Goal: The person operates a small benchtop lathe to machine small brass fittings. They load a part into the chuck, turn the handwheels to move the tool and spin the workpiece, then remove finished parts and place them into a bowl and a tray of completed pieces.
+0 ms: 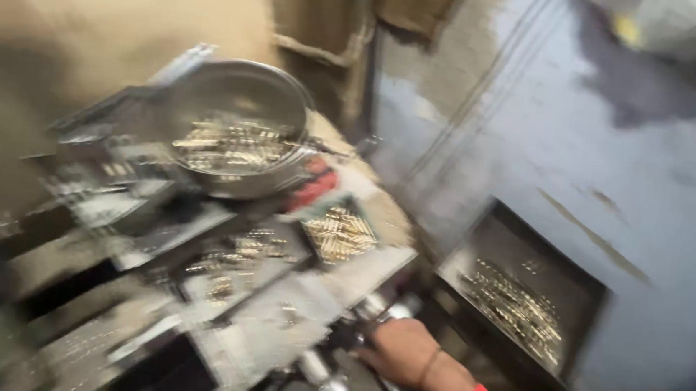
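The picture is motion-blurred. My right hand (403, 351), with a thin band on the wrist and a red sleeve, sits at the bottom centre. Its fingers are closed around a silvery metal handle (378, 309) that sticks out of a machine. Just above it lies a small tray (340, 233) of brass-coloured pieces on the cluttered machine bed (270, 323). Further back stands a round metal bowl (239, 94) holding several more brass pieces. My left hand is out of view.
To the right, a dark rectangular tray (523, 307) filled with brass pieces rests low beside a grey-blue wall (619, 160). Metal plates and parts crowd the left side of the bench (110, 225). A brown wall and pipe stand behind.
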